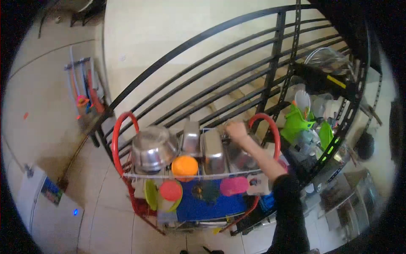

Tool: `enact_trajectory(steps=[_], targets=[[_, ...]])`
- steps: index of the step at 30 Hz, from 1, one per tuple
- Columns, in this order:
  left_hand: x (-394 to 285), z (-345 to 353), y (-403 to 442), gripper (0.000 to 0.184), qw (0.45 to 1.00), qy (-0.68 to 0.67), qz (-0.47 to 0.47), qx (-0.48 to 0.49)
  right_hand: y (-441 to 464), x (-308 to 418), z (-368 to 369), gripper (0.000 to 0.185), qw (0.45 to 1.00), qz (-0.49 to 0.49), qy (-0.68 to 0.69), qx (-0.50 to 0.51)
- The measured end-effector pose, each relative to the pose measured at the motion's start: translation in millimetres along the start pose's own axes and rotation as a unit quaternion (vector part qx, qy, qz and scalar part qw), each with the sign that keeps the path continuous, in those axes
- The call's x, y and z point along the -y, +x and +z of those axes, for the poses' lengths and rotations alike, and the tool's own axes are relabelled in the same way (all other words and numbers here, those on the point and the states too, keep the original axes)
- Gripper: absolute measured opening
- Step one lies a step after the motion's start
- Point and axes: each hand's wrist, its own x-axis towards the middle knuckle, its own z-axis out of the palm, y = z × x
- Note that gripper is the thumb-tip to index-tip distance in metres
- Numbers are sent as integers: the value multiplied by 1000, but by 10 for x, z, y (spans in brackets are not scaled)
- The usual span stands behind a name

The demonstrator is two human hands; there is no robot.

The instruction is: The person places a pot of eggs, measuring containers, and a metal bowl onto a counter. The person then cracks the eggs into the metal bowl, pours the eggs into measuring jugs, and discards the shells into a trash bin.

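My right hand (237, 131), on a dark-sleeved arm, reaches over the right part of a dish rack with red tube ends (115, 144). Its fingers look curled at the far edge of a steel bowl (241, 155); whether they grip it is too blurred to tell. Left of the hand lie two long steel containers (214, 148) (191, 139), and a large steel pot (154, 146) sits at the rack's left end. An orange cup (185, 166), a red cup (171, 190) and a pink cup (234, 186) are along the front. My left hand is out of view.
Black metal railing (203, 38) curves behind the rack. At the right, a slotted-metal shelf (354, 106) holds green baskets (296, 122) and a clear plastic item (305, 142). A white appliance (50, 203) stands at the lower left.
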Motion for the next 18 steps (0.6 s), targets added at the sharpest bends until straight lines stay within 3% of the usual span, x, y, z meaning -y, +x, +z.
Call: enact_trajectory(steps=[2,5,6,8,9,11,15,16,17,18], targets=[[-230,-59,409,51,999,22,28,30,57,-19,-96,20,995,-13,-74,-61],[-535,9,850,51,993,54,75,76,-46,-339,-501,12,947,0,16,-320],[-640,72,954,51,990,62,89,94,-171,-342,-649,12,949,19,7,-316],[-827,293,1070,51,980,83,119,138,-589,-325,-1039,10,901,69,47,-426],[-928,435,1083,51,973,93,134,164,-930,-302,-1263,10,907,93,26,-409],[-1134,829,1035,52,954,117,164,222,-1791,-208,-1703,18,831,158,122,-518],[-1552,1884,540,52,893,165,226,352,-3937,-266,-1688,26,824,152,257,-482],[-1633,2194,335,52,872,178,244,385,-4538,-185,-1725,28,847,225,308,-369],[-1706,2513,94,52,852,190,261,411,-5103,-77,-1720,27,829,349,347,-267],[-1761,2814,-195,52,831,203,274,439,-5715,15,-1526,24,793,413,382,-234]])
